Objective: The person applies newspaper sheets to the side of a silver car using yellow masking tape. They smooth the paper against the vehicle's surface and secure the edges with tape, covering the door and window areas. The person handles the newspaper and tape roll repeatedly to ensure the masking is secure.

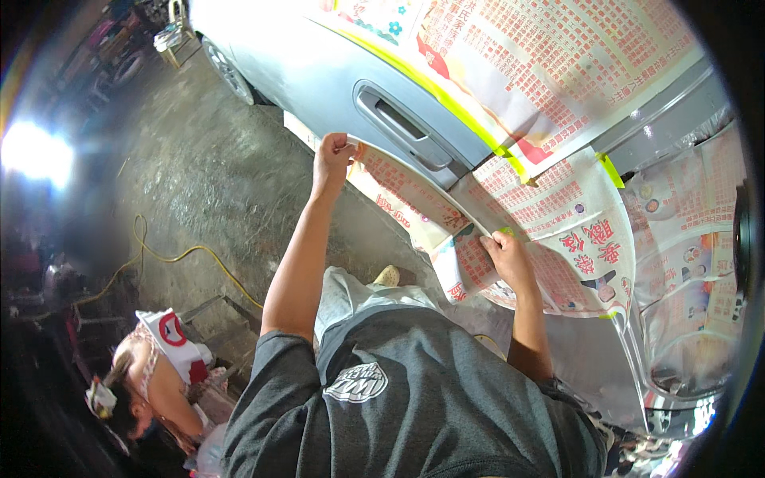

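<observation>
A strip of red-printed newspaper (398, 191) stretches between my two hands, along the lower part of a pale silver-blue car panel (311, 68). My left hand (331, 166) pinches its far upper corner, just below the panel. My right hand (510, 261) is closed on the sheet's upper edge, nearer my body, and a loose flap hangs down beside it. Above the strip, a recessed handle (402, 123) sits in bare panel. Larger newspaper sheets (558, 72) cover the car's upper side, edged with yellow-green masking tape (446, 92). Another sheet (586, 247) lies right of my right hand.
Another person (163, 370) bends low at the lower left. A yellow hose (187, 251) curls across the dark concrete floor (199, 159). The car's wheel (227, 68) and a pale chair (175, 36) are farther off. A bright lamp (36, 155) glares at the left.
</observation>
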{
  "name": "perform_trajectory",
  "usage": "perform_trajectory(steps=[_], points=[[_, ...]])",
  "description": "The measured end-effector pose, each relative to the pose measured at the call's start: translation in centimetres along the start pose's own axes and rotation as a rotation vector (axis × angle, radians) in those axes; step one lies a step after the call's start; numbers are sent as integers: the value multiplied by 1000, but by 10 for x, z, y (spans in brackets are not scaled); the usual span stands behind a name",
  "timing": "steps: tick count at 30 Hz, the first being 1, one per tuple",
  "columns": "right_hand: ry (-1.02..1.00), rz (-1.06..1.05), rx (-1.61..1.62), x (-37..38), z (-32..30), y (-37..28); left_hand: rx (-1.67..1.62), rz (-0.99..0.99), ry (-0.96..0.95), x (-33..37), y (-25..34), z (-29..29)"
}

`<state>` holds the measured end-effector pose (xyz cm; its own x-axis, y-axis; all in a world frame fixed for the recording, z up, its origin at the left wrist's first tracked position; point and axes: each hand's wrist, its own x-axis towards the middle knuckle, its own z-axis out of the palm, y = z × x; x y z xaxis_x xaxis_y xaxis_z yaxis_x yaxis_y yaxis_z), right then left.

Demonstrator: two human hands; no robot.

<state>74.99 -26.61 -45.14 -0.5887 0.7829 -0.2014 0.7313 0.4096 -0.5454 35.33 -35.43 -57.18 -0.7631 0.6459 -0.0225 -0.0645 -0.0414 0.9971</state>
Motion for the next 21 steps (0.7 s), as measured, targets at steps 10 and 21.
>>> perform_trajectory(steps=[10,21], points=[[-28,214,-11,-18,18,-45,-27,-127,-168,17,-4,-27],[69,501,47,-71,76,-65,50,-210,-473,20,-49,-53]])
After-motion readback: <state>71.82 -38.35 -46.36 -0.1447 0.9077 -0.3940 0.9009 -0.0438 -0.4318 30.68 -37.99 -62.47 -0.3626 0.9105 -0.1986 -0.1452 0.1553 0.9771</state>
